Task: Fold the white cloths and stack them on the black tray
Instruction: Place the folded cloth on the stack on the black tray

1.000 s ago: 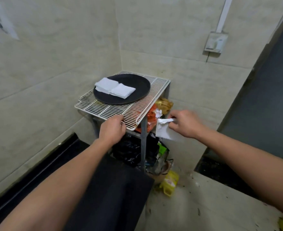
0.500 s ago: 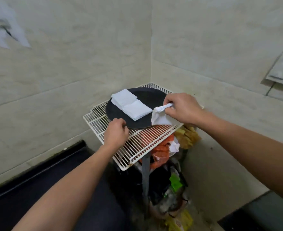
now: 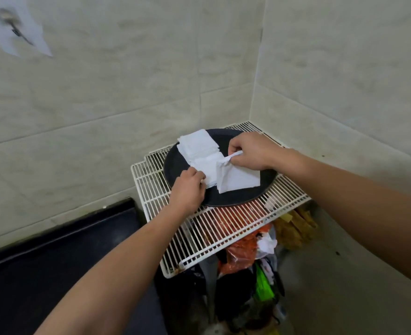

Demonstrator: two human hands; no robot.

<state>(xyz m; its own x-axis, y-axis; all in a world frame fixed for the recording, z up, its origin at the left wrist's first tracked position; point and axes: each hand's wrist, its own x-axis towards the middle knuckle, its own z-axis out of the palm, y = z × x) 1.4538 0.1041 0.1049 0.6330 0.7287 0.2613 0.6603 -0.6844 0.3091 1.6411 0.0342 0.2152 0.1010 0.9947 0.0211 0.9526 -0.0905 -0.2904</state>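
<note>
One limp, light white cloth (image 3: 238, 178) pinched by right hand (image 3: 253, 151) at its crumpled corner; left hand (image 3: 187, 189) nips the folded stack (image 3: 199, 151) edge on black tray (image 3: 236, 200) — grab corners.

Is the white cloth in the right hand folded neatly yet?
Not yet. The cloth hangs loose over the black tray, one bunched corner pinched by the right hand.

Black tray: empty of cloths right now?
No. Folded white cloths already lie on the black tray, and the right hand holds another cloth over it.
</note>
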